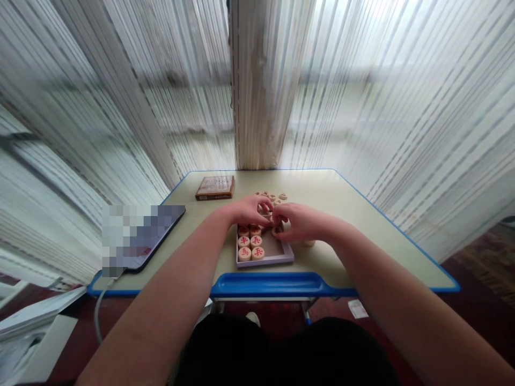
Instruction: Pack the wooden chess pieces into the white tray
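Observation:
An open shallow box tray (265, 262) lies near the front of the table. Along its left side sit round wooden Chinese chess pieces (244, 253) with red characters. My left hand (251, 210) arches over the tray's far part, fingers curled and thumb bent in; whatever is between them is hidden. From the right, my right hand (301, 222) meets it, thumb and fingers closed around a Chinese chess piece (276, 231) over the tray's right part. The fingertips of both hands nearly touch. More loose pieces (283, 196) lie on the table just beyond the hands.
A flat brown box (215, 187) rests at the back left of the table (346, 198). On the left edge lies a dark tablet-like device (161, 236) with a white cable (97, 316). Another piece (309, 243) shows below my right wrist. Striped curtains (261, 80) hang behind.

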`<state>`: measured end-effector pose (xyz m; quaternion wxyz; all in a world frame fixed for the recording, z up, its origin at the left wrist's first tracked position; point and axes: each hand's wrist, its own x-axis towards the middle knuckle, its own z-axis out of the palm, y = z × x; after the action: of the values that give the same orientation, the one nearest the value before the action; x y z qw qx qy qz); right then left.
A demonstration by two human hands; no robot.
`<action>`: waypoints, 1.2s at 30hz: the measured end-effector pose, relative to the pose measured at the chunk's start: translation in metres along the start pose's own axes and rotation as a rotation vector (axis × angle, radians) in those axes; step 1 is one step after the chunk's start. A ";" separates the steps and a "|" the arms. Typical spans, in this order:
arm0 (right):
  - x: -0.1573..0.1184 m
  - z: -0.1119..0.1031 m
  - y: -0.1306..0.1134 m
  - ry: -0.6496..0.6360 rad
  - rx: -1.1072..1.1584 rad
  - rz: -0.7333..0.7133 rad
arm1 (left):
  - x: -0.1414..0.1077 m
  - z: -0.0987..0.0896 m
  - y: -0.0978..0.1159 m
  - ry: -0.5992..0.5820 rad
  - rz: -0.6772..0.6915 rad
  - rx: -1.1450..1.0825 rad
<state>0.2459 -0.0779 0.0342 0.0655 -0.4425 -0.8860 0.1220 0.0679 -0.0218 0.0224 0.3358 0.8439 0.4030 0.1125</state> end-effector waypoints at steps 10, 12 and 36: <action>0.007 -0.005 0.014 0.323 -0.058 0.273 | 0.004 0.001 -0.009 -0.011 0.010 -0.019; 0.008 -0.006 0.021 0.367 -0.093 0.381 | 0.003 0.001 -0.007 -0.004 -0.023 -0.016; 0.022 0.016 0.055 0.388 -0.101 0.397 | 0.011 0.003 -0.013 0.040 -0.028 -0.045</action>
<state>0.2714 -0.0308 0.0035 0.1866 -0.6252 -0.7578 0.0011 0.0681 -0.0093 0.0108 0.3482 0.8278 0.4190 0.1339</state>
